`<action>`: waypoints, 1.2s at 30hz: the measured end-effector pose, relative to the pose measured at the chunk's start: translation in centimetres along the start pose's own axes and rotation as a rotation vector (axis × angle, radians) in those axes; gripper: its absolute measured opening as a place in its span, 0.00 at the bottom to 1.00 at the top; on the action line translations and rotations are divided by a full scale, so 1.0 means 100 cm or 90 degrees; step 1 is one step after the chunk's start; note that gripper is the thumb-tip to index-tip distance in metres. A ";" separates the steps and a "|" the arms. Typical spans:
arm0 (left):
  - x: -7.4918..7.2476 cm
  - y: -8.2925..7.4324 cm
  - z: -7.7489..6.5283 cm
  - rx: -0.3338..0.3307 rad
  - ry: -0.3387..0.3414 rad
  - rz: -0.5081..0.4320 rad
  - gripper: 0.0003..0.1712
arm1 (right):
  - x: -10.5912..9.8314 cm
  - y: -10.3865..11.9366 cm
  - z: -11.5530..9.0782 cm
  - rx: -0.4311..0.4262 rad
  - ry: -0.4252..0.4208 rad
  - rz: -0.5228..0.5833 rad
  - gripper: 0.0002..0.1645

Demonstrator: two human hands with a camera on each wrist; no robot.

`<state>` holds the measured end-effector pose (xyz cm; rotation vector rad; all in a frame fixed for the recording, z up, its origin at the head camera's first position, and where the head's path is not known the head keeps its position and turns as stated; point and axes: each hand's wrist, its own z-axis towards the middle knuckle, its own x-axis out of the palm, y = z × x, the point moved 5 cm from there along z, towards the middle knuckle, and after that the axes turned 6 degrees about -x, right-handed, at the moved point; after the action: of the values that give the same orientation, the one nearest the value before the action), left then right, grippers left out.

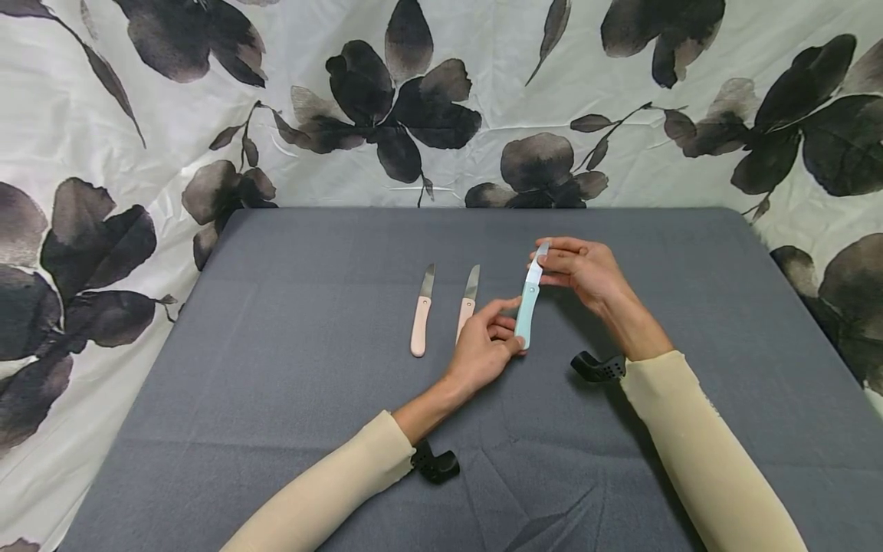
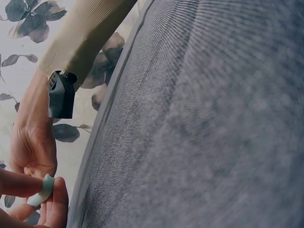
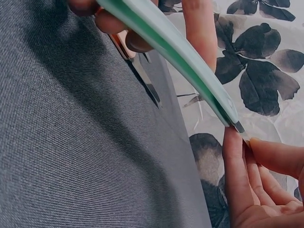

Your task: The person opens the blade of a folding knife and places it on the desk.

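Both hands hold one folding knife (image 1: 527,310) with a mint green handle, its blade unfolded and pointing away, raised over the table. My left hand (image 1: 482,349) grips the lower part of the handle between thumb and fingers. Near the tip, my right hand (image 1: 582,272) pinches the blade, seen closely in the right wrist view along with the slotted green handle (image 3: 185,61). Left of the hands lie two knives with pale pink handles, blades out: the outer pink knife (image 1: 421,314) in full view, the nearer pink knife (image 1: 471,287) partly hidden by my left hand.
A grey cloth (image 1: 276,399) covers the table, with creases toward the front. Behind it hangs a white fabric (image 1: 524,92) with dark flowers. Black camera mounts (image 1: 597,367) sit at both wrists, below the beige sleeves.
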<state>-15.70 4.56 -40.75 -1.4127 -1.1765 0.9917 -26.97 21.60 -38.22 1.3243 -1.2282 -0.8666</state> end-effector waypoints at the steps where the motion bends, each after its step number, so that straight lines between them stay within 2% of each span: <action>1: 0.001 0.000 0.000 0.000 0.001 0.003 0.34 | 0.000 0.000 0.001 -0.003 0.000 0.001 0.20; 3: 0.002 0.000 0.001 -0.002 0.003 0.011 0.34 | 0.000 -0.001 0.002 -0.008 -0.004 -0.009 0.18; 7: 0.003 -0.001 0.001 -0.011 0.006 0.034 0.34 | 0.001 -0.003 0.003 -0.011 -0.014 -0.059 0.22; 10: 0.003 -0.002 0.001 -0.019 0.004 0.077 0.35 | 0.001 -0.004 0.003 -0.014 -0.022 -0.087 0.23; 14: 0.003 -0.004 0.002 -0.022 0.010 0.147 0.39 | 0.000 -0.005 0.003 -0.024 -0.027 -0.097 0.20; 19: 0.004 -0.004 0.004 -0.011 0.023 0.207 0.45 | -0.001 -0.007 0.003 -0.015 -0.034 -0.119 0.20; 26: 0.005 -0.006 0.002 0.011 0.023 0.270 0.44 | -0.001 -0.011 0.004 0.009 -0.014 -0.200 0.31; 33: 0.007 -0.010 -0.001 0.058 -0.001 0.387 0.43 | -0.002 -0.011 0.002 0.011 -0.020 -0.236 0.31; 36: 0.009 -0.011 -0.001 0.060 0.010 0.392 0.43 | -0.003 -0.010 0.000 0.003 -0.024 -0.243 0.31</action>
<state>-15.62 5.42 -39.67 -1.7425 -0.6713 1.4296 -26.89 21.80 -39.29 1.5810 -1.0201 -1.1600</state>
